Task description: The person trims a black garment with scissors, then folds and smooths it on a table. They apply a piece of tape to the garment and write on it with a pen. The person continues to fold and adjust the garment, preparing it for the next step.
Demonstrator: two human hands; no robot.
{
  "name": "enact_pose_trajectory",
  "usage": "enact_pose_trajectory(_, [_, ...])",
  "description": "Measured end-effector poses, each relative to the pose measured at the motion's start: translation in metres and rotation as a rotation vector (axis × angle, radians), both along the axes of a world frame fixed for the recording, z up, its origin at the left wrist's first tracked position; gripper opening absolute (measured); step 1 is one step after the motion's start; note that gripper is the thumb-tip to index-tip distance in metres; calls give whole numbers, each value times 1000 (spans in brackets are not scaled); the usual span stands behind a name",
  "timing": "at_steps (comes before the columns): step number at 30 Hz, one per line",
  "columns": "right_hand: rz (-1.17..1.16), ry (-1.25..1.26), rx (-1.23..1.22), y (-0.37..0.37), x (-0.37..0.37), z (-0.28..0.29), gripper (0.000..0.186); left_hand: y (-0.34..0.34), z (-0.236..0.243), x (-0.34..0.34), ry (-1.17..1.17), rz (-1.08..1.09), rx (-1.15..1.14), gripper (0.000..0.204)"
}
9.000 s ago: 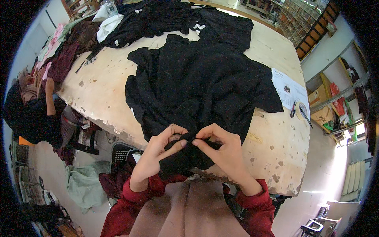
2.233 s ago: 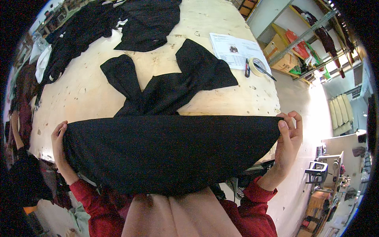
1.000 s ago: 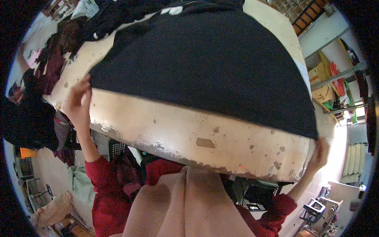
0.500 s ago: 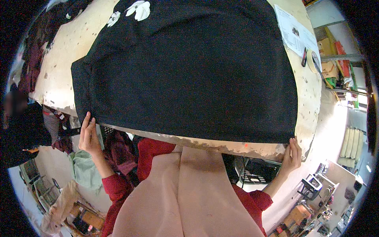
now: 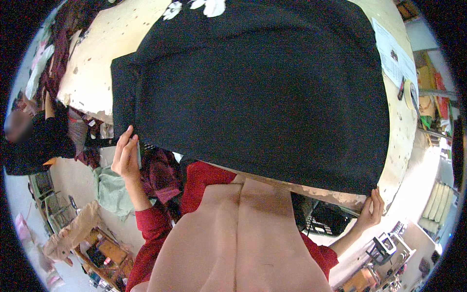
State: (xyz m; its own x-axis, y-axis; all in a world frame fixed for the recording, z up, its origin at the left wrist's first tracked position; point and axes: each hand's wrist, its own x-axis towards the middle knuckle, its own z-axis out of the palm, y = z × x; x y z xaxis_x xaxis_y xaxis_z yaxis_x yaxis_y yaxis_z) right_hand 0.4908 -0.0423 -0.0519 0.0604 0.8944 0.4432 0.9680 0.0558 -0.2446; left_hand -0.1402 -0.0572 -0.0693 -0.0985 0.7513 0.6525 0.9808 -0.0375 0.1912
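A large black piece of cloth, seemingly a garment (image 5: 258,97), is spread over a pale worktable (image 5: 95,53). White flower shapes (image 5: 211,7) show near its far edge. My left hand (image 5: 127,155) pinches the near left corner of the garment, just off the table's edge. At the near right corner, my right hand (image 5: 372,210) grips the hem between thumb and fingers. Between my hands the near hem runs fairly straight, lower on the right. It overlaps part of the table's worn front edge.
On the table's right lie a printed sheet (image 5: 393,53), a roll of tape (image 5: 411,95) and a small red-and-black tool (image 5: 401,90). A black crate (image 5: 323,221) sits below the edge. Maroon cloth (image 5: 160,177) hangs near my left arm. Another person (image 5: 44,141) is at far left.
The whole view has shifted and tilted, so the garment and both hands appear farther right. The near hem covers more of the table's front edge on the left. Both hands keep their corners.
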Motion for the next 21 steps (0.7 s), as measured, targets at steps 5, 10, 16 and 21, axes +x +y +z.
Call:
enact_pose_trajectory(5, [53,66,-206,9,-6,22,18,9,34,16,-208,-17,-270,15])
enact_pose_trajectory(10, [75,187,-298,12,-3,30,15,14,31,14,-284,31,-296,20])
enact_pose_trajectory(16, [146,147,-357,28,-12,47,13,33,41,13,-112,54,-387,10])
enact_pose_trajectory(21, [134,213,-440,34,-4,48,13,51,40,14,-46,139,-473,17])
